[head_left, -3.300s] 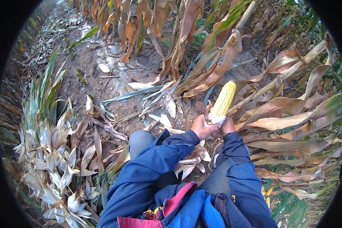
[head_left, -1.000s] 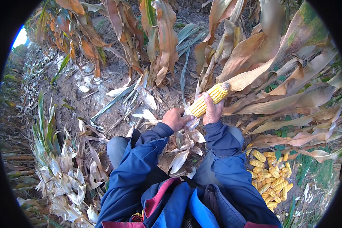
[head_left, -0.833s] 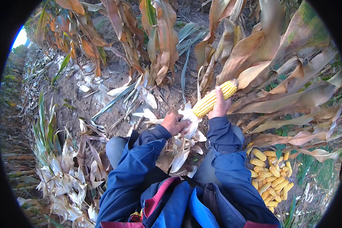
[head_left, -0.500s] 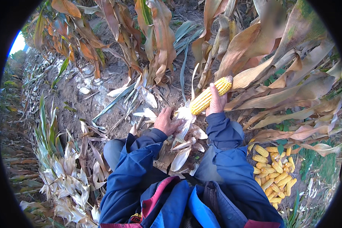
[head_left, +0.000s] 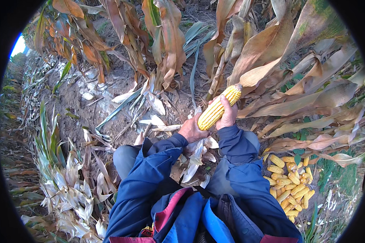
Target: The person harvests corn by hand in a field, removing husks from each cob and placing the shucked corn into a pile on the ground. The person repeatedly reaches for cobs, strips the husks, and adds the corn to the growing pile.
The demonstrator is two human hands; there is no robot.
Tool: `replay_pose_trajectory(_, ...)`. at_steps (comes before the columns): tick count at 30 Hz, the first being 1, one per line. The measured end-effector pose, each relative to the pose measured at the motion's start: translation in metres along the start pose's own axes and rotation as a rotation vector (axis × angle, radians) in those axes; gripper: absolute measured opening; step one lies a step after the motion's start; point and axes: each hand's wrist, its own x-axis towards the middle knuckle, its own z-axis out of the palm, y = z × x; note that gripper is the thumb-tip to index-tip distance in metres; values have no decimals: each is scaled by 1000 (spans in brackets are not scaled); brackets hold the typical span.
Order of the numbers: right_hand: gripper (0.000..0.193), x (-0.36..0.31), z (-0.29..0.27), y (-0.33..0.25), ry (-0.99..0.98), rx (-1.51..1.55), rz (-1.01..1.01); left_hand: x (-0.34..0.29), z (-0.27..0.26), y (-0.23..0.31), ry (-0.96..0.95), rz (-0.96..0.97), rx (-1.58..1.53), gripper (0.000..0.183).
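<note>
A yellow ear of corn (head_left: 220, 106), its kernels bare, slants up and to the right in front of me. My right hand (head_left: 228, 115) is closed round its right side, the thumb lying along the kernels. At the lower end, my left hand (head_left: 192, 128) is closed round the base of the ear, with its fingertips hidden. Pale loosened husk (head_left: 195, 158) hangs below my left hand, between my knees. Whether that husk is still joined to the ear, I cannot tell.
Several husked ears lie in a pile (head_left: 290, 188) on the ground to my right. A heap of dry husks (head_left: 75, 190) lies at the left. Dry corn stalks and broad brown leaves (head_left: 267, 52) stand ahead and reach in from the right.
My left hand has moved right and up from the husk onto the ear's base. The ear and my right hand have shifted slightly left and down.
</note>
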Motion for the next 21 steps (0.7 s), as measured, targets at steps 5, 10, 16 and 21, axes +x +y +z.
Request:
replay_pose_trajectory(5, 28, -2, 1, -2, -26, -41, -35, -9, 18, -21, -111, 9, -532, 47)
replay_pose_trajectory(10, 31, -3, 9, 3, -24, -80, -66, -10, 23, -22, -26, -47, -329, 45)
replay_pose_trajectory(16, 32, 12, 7, -13, -217, -259, 421, -28, 19, 4, -180, 75, 848, 28)
replay_pose_trajectory(21, 48, 18, -12, -24, -62, 12, 454, -40, -14, 11, 123, 314, 767, 23)
